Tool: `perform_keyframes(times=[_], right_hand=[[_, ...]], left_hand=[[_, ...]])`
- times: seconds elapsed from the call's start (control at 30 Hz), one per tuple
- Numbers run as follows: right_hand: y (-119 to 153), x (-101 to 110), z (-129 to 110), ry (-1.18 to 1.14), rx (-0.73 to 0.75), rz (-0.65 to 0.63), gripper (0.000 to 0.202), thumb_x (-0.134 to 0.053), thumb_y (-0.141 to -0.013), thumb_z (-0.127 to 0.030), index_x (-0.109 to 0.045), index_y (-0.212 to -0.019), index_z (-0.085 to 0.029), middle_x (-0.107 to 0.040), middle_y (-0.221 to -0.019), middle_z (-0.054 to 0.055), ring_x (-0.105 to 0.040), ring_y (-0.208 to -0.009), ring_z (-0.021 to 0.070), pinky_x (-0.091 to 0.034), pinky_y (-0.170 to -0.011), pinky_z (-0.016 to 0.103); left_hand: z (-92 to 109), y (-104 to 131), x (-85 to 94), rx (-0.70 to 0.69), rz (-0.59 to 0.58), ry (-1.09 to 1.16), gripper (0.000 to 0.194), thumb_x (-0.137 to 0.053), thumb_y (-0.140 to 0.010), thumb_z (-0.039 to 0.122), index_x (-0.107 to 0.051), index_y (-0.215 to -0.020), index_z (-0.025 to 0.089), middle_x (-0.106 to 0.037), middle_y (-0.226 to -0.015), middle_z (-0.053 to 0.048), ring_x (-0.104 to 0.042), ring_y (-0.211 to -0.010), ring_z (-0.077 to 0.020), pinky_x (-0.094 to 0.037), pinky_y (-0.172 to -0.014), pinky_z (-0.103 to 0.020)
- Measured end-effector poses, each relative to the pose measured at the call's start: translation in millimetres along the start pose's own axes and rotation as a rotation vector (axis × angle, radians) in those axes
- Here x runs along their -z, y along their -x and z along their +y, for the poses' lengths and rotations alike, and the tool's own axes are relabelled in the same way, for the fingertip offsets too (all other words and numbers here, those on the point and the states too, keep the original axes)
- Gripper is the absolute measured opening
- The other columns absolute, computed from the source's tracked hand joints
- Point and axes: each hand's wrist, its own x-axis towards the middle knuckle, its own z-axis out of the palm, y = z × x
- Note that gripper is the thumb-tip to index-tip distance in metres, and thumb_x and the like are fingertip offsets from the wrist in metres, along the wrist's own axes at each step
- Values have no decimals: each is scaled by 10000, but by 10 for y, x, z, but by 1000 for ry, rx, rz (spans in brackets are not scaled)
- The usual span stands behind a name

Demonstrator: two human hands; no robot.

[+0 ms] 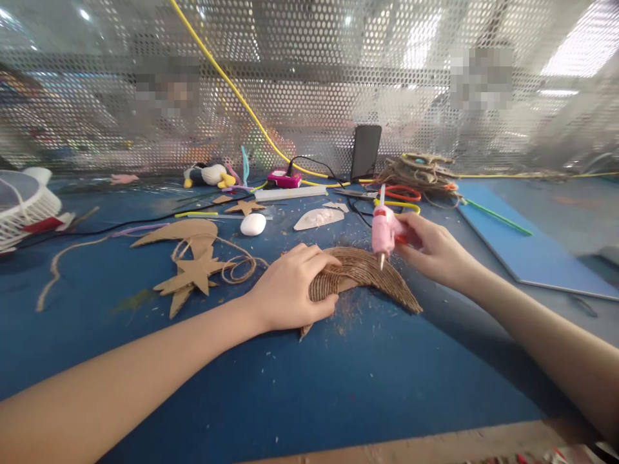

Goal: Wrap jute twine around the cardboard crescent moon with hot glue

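Observation:
My left hand [300, 283] is closed over the left part of a crescent [374, 264] covered in rows of brown twine, holding it on the blue table. Some bare cardboard shows along its inner edge. In my right hand [435, 248] is a pink glue gun [383, 232], its nozzle pointing down just above the crescent's right half. Whether the nozzle touches the twine I cannot tell. To the left lie a bare cardboard crescent [181, 231] and a cardboard star [197, 276], with a loop of loose twine [242, 270] beside them.
Behind the hands are a white egg-shaped piece [253, 224], scissors [355, 193] with orange handles, a bundle of twine [418, 174] and an upright phone [366, 151]. A white basket [29, 206] stands far left, a blue board [536, 238] right. Perforated metal [309, 84] closes the back.

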Motion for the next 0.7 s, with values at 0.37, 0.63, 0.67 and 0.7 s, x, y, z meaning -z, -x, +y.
perform_keyframes(times=[0.37, 0.63, 0.67, 0.7], right_hand=[[-71, -184, 261, -189, -319, -30, 345, -624, -811, -524, -594, -889, -189, -544, -703, -5, -431, -615, 132, -315, -545, 281], [-173, -176, 334, 0, -352, 32, 358, -618, -772, -496, -638, -952, -187, -608, -718, 20, -512, -627, 164, -366, -580, 300], [-177, -177, 335, 35, -360, 45, 352, -617, -774, -497, -643, -944, -189, -619, -717, 26, -524, -631, 170, -369, -585, 303], [-177, -179, 339, 72, -372, 59, 351, -622, -774, -497, -650, -944, -191, -636, -729, 36, -542, -643, 180, -379, -595, 308]], left_hand=[[-7, -12, 9, 6, 18, 29, 395, -697, -776, 264, -602, -1147, 167, -652, -1012, -60, -559, -949, -234, -486, -899, -426], [-29, -10, 6, 11, -2, 42, 367, -674, -791, 266, -592, -1139, 182, -649, -1013, -44, -558, -955, -226, -477, -892, -418], [-29, -7, 8, 9, -6, 44, 362, -670, -794, 265, -591, -1138, 184, -649, -1012, -42, -558, -953, -224, -475, -893, -417], [-28, -4, 10, 6, -9, 45, 357, -667, -796, 265, -591, -1135, 185, -649, -1011, -41, -559, -951, -222, -472, -896, -416]])
